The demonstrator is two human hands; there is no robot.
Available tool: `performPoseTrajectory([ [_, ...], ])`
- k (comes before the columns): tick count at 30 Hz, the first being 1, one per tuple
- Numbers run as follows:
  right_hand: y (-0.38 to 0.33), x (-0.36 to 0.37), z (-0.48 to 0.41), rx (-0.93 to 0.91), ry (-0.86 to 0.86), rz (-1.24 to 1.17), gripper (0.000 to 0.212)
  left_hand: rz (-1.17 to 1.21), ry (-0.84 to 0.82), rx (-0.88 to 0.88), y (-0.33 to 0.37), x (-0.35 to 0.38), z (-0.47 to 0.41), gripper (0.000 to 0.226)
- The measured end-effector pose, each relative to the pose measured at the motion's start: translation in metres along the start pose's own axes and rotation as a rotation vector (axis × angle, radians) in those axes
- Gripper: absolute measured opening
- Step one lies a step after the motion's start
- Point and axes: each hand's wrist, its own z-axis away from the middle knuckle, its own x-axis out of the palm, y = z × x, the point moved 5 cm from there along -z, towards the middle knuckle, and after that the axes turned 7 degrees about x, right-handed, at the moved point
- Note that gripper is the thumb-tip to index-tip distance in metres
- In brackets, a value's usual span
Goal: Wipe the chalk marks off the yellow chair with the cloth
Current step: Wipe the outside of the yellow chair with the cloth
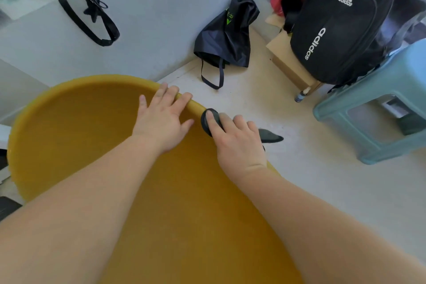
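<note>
Left hand (pixel 164 120) lies flat, fingers straight, on the yellow chair's (pixel 92 136) rim. Just beside it the right hand (pixel 237 143) grips a dark cloth (pixel 208 122), forefinger pressing it to the same edge. Beyond them are a black tote bag (pixel 227 34), a black backpack (pixel 338 27) and a pale blue stool (pixel 391 90).

mustard-yellow chair (pixel 92 145), dark grey cloth (pixel 208 122), black backpack (pixel 341 30) with white lettering, pale teal stool (pixel 380 104), cream floor (pixel 322 180).
</note>
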Motion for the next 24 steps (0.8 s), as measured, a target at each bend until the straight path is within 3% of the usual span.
performPoseTrajectory([
  [4, -0.021, 0.005, -0.067, -0.231, -0.114, 0.046, 0.067, -0.005, -0.079, -0.192, -0.053, -0.008, -0.012, 0.071],
  [9, -0.054, 0.022, -0.068, -0.134, -0.126, 0.041, 0.081, 0.016, -0.094, -0.300, -0.085, -0.001, 0.004, 0.076],
  [14, -0.064, 0.037, -0.057, -0.015, -0.115, 0.048, 0.099, -0.078, 0.126, -0.068, -0.106, -0.006, -0.002, 0.048],
  [18, -0.078, 0.044, -0.068, 0.060, -0.134, 0.089, 0.109, -0.025, 0.108, 0.175, -0.131, -0.019, -0.022, 0.037],
  [24, -0.156, 0.050, -0.139, -0.068, -0.141, 0.133, 0.103, 0.026, 0.086, 0.048, -0.228, -0.022, -0.014, 0.039],
])
